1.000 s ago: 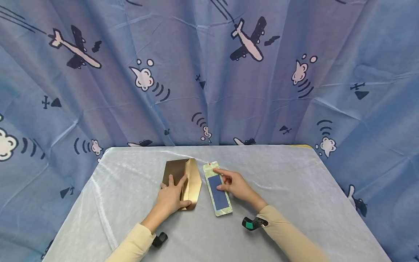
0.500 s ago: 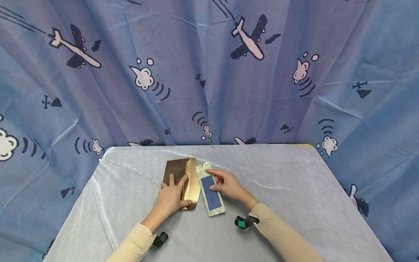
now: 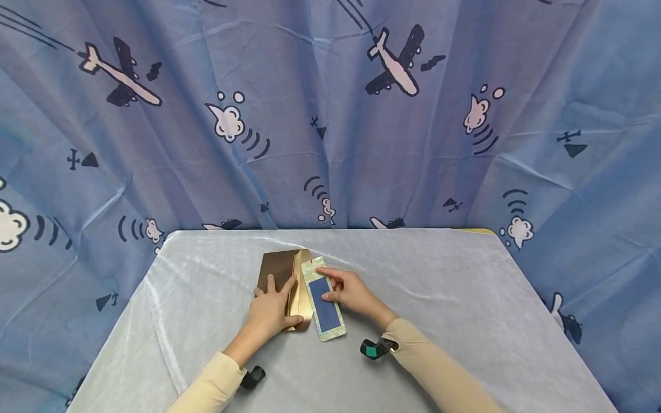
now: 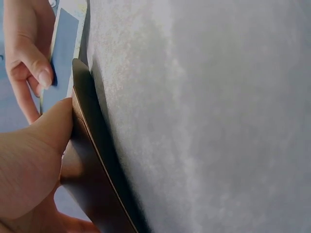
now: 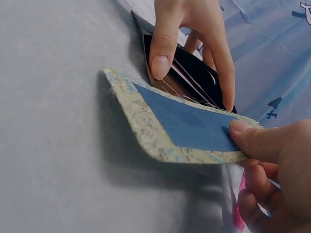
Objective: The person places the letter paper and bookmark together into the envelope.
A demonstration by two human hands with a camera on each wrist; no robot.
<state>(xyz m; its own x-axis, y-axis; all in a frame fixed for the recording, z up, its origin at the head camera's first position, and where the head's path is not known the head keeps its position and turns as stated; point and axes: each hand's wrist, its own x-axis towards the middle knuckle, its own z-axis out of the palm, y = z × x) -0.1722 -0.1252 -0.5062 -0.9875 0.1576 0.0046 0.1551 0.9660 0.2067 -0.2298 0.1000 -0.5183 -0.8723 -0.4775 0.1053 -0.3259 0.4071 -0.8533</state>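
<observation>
A gold envelope lies on the table, its pointed flap folded out to the right. My left hand rests on it with fingers spread and thumb at the flap. In the right wrist view the envelope's mouth gapes between that thumb and finger. My right hand pinches a bookmark, a long card with a pale green patterned border and a dark blue panel. It is tilted above the table, and its left edge overlaps the flap in the head view. A pink cord hangs under the right fingers.
A whitish cloth covers the table. Behind its far edge hangs a blue curtain printed with planes. Black straps with small devices sit at both wrists, the right device showing a green patch.
My right hand has carried the bookmark left, from beside the envelope until it overlaps the flap. My left hand and the envelope have stayed in place.
</observation>
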